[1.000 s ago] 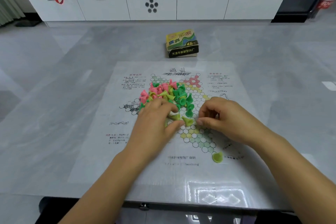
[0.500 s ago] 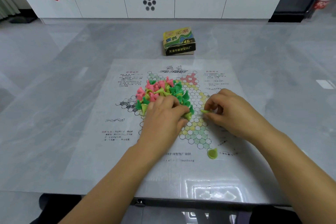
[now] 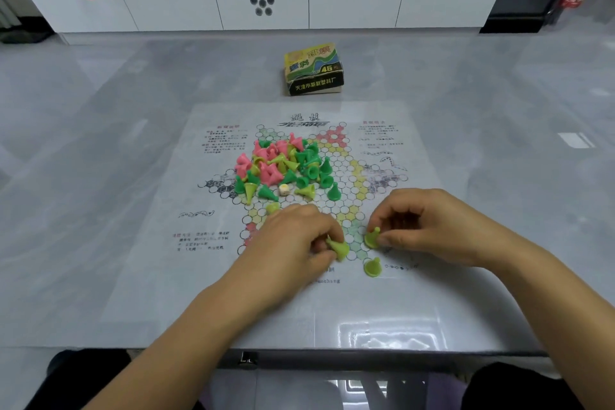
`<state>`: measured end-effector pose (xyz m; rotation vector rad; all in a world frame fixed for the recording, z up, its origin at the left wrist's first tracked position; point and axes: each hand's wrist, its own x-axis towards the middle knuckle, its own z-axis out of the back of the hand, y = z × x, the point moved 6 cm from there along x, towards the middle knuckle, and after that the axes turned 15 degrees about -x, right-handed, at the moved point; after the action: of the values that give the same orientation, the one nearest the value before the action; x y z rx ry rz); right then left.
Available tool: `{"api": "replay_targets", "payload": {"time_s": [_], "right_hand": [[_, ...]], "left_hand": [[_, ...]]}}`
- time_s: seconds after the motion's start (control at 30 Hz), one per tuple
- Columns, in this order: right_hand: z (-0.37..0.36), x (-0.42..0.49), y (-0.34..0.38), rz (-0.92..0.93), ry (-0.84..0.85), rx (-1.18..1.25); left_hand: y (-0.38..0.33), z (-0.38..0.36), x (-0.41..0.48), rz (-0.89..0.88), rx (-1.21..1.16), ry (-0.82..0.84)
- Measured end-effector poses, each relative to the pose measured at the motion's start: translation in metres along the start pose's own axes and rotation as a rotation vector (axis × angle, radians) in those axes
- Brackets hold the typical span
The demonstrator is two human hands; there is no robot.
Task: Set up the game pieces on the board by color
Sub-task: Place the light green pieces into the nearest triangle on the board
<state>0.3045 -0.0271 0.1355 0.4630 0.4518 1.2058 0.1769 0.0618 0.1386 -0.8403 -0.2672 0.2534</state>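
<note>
1. Board (image 3: 159, 276): printed sheet lying flat in the middle of the tabletop (image 3: 100, 130), reaching almost to the near edge.
2. Left hand (image 3: 293, 243): over the near half of the board, fingers curled, pinching a yellow-green cone piece (image 3: 338, 248). The piece is tipped over, not standing. Its long axis runs diagonally, narrow tip in under the fingers and wide base pointing toward the near right corner.
3. Right hand (image 3: 429, 226): just right of the left hand, thumb and fingers pinching a second yellow-green piece (image 3: 372, 238). This one is about upright, knob up, base down at the near point of the printed star. Can't tell if the base is touching the board.
4. Third yellow-green piece (image 3: 372, 267): standing upright and free, just nearer than the second one.
5. Loose pile (image 3: 283, 166): pink, dark green and yellow-green pieces left of board centre, mostly on their sides and pointing every way.
6. Die (image 3: 284, 189): at the near edge of the pile.
7. Lone dark green piece (image 3: 333, 191): upright, just right of the pile.
8. Box (image 3: 313, 70): beyond the board's far edge, apart from it.
</note>
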Motion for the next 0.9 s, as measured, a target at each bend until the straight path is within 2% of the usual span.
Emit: {"api": "replay_targets", "payload": {"time_s": [0.23, 0.4, 0.47, 0.53, 0.63, 0.9], "right_hand": [[-0.004, -0.001, 0.003, 0.005, 0.042, -0.062], [0.002, -0.008, 0.000, -0.031, 0.067, 0.101], [0.002, -0.013, 0.002, -0.025, 0.134, 0.116], [-0.005, -0.016, 0.007, -0.026, 0.203, 0.052], [-0.009, -0.014, 0.008, -0.052, 0.171, -0.110], [-0.009, -0.012, 0.011, -0.061, 0.128, -0.209]], "left_hand": [[0.000, -0.009, 0.000, 0.070, -0.106, 0.018], [0.000, -0.004, 0.001, 0.105, -0.152, -0.034], [0.002, 0.001, 0.001, 0.115, -0.135, -0.061], [0.001, 0.003, 0.002, 0.089, -0.068, -0.076], [-0.005, -0.001, 0.002, 0.047, -0.006, -0.054], [-0.001, -0.010, 0.000, 0.148, -0.128, 0.004]]}}
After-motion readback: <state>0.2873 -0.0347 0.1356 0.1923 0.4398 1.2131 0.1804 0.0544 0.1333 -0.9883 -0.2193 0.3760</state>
